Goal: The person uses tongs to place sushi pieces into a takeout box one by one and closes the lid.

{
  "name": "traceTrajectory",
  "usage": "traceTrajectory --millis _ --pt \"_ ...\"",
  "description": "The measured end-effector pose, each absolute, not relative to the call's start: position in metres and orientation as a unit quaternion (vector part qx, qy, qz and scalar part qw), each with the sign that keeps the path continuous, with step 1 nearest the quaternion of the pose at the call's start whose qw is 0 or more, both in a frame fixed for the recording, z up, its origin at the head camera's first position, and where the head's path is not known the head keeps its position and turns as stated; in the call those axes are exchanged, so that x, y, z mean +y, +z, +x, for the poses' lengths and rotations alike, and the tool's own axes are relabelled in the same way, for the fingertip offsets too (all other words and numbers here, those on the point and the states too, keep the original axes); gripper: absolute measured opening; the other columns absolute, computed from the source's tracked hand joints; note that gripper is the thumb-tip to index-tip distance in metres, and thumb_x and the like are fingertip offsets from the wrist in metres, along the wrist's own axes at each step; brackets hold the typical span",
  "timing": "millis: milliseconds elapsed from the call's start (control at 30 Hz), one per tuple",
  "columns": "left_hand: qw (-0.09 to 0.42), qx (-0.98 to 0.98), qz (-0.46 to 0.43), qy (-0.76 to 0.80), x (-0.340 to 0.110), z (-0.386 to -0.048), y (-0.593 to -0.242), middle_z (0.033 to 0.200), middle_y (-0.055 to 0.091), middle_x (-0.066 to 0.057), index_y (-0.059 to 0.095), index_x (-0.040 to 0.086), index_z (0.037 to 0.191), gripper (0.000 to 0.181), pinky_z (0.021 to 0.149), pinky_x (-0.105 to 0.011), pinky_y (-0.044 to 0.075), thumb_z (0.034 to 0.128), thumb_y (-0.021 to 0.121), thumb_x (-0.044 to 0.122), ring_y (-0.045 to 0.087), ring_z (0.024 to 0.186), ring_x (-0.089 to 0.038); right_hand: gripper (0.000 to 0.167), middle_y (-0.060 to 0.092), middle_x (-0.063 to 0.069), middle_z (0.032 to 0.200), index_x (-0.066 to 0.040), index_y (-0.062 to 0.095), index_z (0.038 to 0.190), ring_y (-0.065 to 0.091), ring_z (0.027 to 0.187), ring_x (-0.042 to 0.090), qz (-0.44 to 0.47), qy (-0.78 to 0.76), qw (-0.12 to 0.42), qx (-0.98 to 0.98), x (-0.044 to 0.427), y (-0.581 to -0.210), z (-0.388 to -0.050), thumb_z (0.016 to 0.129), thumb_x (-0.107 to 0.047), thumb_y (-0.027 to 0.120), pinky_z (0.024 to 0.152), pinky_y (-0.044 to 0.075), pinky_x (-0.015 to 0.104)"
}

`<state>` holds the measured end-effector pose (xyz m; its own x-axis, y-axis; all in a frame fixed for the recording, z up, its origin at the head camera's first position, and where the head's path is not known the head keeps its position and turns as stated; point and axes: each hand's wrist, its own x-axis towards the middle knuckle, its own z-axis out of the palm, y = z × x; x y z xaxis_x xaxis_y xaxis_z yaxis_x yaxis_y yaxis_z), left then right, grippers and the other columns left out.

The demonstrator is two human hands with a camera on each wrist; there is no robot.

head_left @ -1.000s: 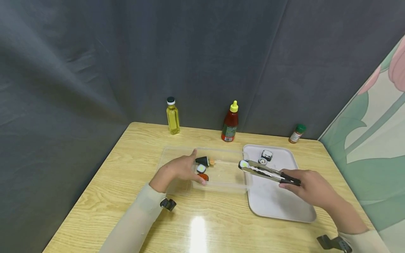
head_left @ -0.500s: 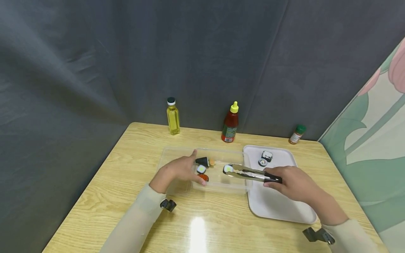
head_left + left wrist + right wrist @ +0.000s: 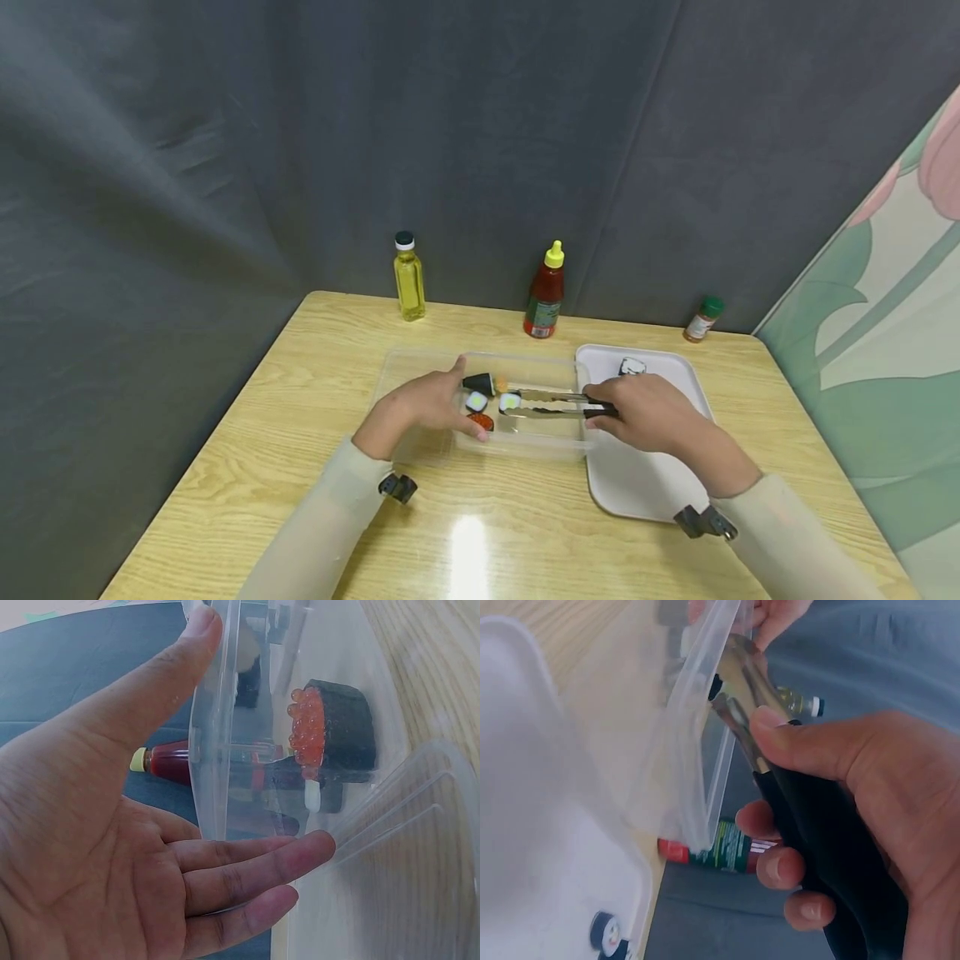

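Note:
My left hand (image 3: 420,402) spans the left end of a clear plastic container (image 3: 551,437), fingers straight and thumb at its rim. In it lie a dark cone-shaped hand roll (image 3: 478,383), a sushi roll (image 3: 476,402) with a pale green centre and a sushi piece topped with orange roe (image 3: 307,727). My right hand (image 3: 645,412) grips metal tongs (image 3: 551,396) by their black handles (image 3: 817,825). The tongs' arms reach into the container and stand apart about a second green-centred roll (image 3: 510,403). Whether they touch it I cannot tell.
Right of the container stands a pale tray (image 3: 637,492) bearing a white-topped sushi piece (image 3: 632,366) and a small roll (image 3: 609,934). Along the back edge are an oil bottle (image 3: 410,283), a red sauce bottle (image 3: 546,296) and a green-capped spice jar (image 3: 703,319).
My right hand has moved left from over the tray, carrying the green-centred roll in the tongs into the container. The tongs' arms have spread apart. My left hand has stayed put.

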<state>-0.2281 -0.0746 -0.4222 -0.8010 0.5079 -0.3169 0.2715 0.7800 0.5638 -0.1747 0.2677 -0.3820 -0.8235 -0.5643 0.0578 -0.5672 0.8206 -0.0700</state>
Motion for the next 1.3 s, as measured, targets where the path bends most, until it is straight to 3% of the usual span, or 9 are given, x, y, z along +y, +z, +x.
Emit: traceTrajectory --millis 133,333,533,600,767,900,1100,1200,1300 --pt "0.229 0.916 0.214 0.252 -0.074 -0.228 -0.422 0.145 0.065 -0.018 -0.004 0.006 0.17 0.14 0.106 -0.045 0.056 0.0796 0.088 0.061 0.069 0.112 -0.018 0.024 0.062 -0.014 0.074 -0.017 0.078 0.11 0.044 0.061 0.006 0.292 0.024 0.006 -0.956 0.256 -0.381 -0.181 0.092 -0.031 0.083 0.059 0.04 0.028" --pt "0.242 0.913 0.206 0.256 -0.076 -0.227 -0.425 0.15 0.061 -0.019 -0.008 0.008 0.17 0.141 0.106 -0.046 0.055 0.0804 0.088 0.059 0.07 0.103 -0.02 0.016 0.057 -0.011 0.068 -0.021 0.071 0.093 0.047 0.058 0.007 0.291 -0.013 -0.014 -0.957 0.239 -0.385 -0.187 0.093 -0.033 0.082 0.054 0.042 0.031" --pt "0.235 0.913 0.204 0.262 -0.076 -0.227 -0.426 0.167 0.043 -0.02 -0.007 0.007 0.17 0.14 0.113 -0.05 0.052 0.0806 0.088 0.058 0.06 0.14 -0.032 0.029 0.047 -0.01 0.064 -0.024 0.06 0.079 0.041 0.057 0.009 0.297 -0.019 -0.019 -0.954 0.23 -0.388 -0.19 0.092 -0.035 0.083 0.052 0.034 0.027" --pt "0.233 0.913 0.205 0.263 -0.075 -0.227 -0.425 0.167 0.042 -0.021 -0.006 0.006 0.17 0.14 0.113 -0.05 0.051 0.0803 0.089 0.058 0.057 0.144 -0.034 0.031 0.047 -0.01 0.064 -0.024 0.058 0.078 0.04 0.058 0.009 0.298 -0.015 -0.025 -0.954 0.229 -0.388 -0.191 0.092 -0.034 0.083 0.053 0.033 0.027" --pt "0.236 0.915 0.203 0.257 -0.076 -0.227 -0.422 0.148 0.062 -0.021 -0.007 0.006 0.17 0.143 0.104 -0.047 0.056 0.0784 0.089 0.06 0.07 0.119 -0.03 0.028 0.049 -0.011 0.065 -0.024 0.06 0.079 0.042 0.059 0.008 0.314 -0.011 -0.028 -0.949 0.228 -0.39 -0.19 0.091 -0.033 0.084 0.055 0.036 0.028" --pt "0.239 0.915 0.204 0.254 -0.077 -0.228 -0.42 0.147 0.063 -0.02 -0.007 0.006 0.17 0.143 0.102 -0.045 0.056 0.0784 0.089 0.061 0.07 0.11 -0.025 0.03 0.047 -0.012 0.064 -0.025 0.059 0.078 0.041 0.058 0.008 0.319 -0.015 -0.023 -0.947 0.229 -0.392 -0.189 0.091 -0.034 0.084 0.054 0.035 0.027" --pt "0.239 0.915 0.204 0.255 -0.076 -0.23 -0.419 0.159 0.053 -0.02 -0.007 0.007 0.17 0.143 0.106 -0.046 0.055 0.0786 0.088 0.061 0.068 0.117 -0.024 0.026 0.046 -0.012 0.065 -0.025 0.061 0.082 0.04 0.058 0.007 0.303 0.001 -0.019 -0.953 0.234 -0.386 -0.186 0.092 -0.035 0.083 0.056 0.035 0.028" --pt "0.237 0.915 0.204 0.255 -0.075 -0.23 -0.42 0.164 0.047 -0.02 -0.007 0.007 0.17 0.143 0.11 -0.048 0.053 0.0778 0.088 0.062 0.064 0.131 -0.026 0.018 0.056 -0.012 0.07 -0.022 0.072 0.097 0.044 0.06 0.007 0.289 0.015 -0.012 -0.957 0.239 -0.383 -0.182 0.092 -0.034 0.083 0.057 0.039 0.029" --pt "0.237 0.914 0.205 0.256 -0.074 -0.228 -0.42 0.167 0.043 -0.02 -0.007 0.007 0.17 0.143 0.114 -0.049 0.051 0.0779 0.089 0.062 0.06 0.139 -0.03 0.028 0.061 -0.012 0.074 -0.018 0.075 0.113 0.047 0.062 0.006 0.276 0.025 -0.003 -0.961 0.248 -0.381 -0.179 0.091 -0.035 0.084 0.058 0.041 0.029"
